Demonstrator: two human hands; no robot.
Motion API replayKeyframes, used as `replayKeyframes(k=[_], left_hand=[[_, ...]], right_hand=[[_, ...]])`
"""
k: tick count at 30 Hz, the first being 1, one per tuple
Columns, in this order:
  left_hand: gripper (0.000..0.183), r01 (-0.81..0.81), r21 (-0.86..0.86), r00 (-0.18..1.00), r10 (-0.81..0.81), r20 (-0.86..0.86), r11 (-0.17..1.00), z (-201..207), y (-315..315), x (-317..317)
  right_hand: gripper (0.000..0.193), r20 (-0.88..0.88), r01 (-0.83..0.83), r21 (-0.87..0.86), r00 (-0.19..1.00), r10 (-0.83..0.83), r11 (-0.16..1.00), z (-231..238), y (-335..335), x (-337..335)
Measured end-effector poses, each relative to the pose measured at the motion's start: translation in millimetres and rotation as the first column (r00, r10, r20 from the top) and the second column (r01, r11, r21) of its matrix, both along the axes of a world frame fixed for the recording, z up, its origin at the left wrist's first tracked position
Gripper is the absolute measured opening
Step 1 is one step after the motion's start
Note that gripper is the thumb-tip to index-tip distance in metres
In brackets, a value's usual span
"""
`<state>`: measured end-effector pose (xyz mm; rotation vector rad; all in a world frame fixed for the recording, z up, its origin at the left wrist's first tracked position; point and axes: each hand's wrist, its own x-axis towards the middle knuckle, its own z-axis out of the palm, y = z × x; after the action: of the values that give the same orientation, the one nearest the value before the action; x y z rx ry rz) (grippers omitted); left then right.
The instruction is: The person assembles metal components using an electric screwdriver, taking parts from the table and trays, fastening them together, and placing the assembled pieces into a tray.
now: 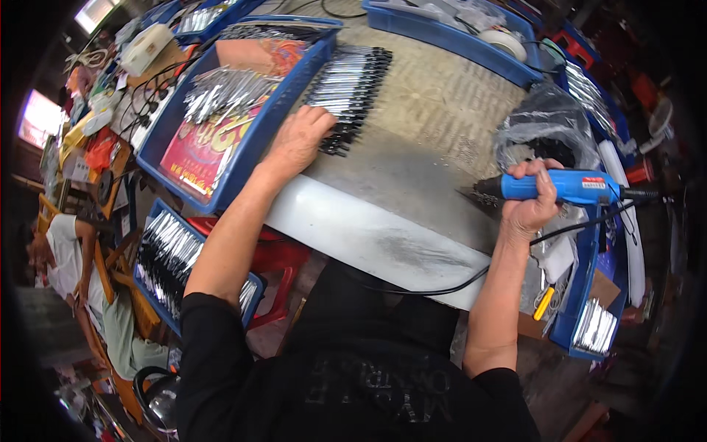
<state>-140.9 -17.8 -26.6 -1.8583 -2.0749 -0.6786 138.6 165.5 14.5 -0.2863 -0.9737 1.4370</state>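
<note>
The right hand [532, 205] was wrapped around a blue cylindrical power tool [582, 188], its dark tip [489, 187] indistinct. The left hand [300, 138], fingers bent, lay at slim silver-and-black rods [349, 77] lined on the beige desk [423, 96]; whether it pinched any was hidden. A blue plastic tray [168, 183] and crumpled translucent bag [541, 118] flanked them. Below, the desk partly hid a red plastic stool [281, 259].

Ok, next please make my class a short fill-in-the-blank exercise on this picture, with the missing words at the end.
1. The right hand grips a power tool with a ____ casing.
2. The left hand is at a row of pens, lying on the ____.
3. The plastic bag lies to the ____ of the pens.
4. The stool by the left forearm is ____.

Missing words: blue; table; right; red.
</note>
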Motion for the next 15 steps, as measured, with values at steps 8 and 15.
replayKeyframes(k=[8, 15], left_hand=[[0.016, -0.041, -0.124, 0.991, 0.024, -0.135, 0.991, 11.4, 8.5, 66.7], [0.012, -0.139, -0.312, 0.988, 0.111, -0.107, 0.940, 2.6, 21.6, 97.6]], right_hand=[[0.025, -0.006, 0.064, -0.014, 0.998, -0.064, 0.998, 4.5, 1.0, 3.2], [0.030, -0.045, 0.086, -0.035, 0.995, -0.087, 0.996, 6.0, 5.0, 4.5]])
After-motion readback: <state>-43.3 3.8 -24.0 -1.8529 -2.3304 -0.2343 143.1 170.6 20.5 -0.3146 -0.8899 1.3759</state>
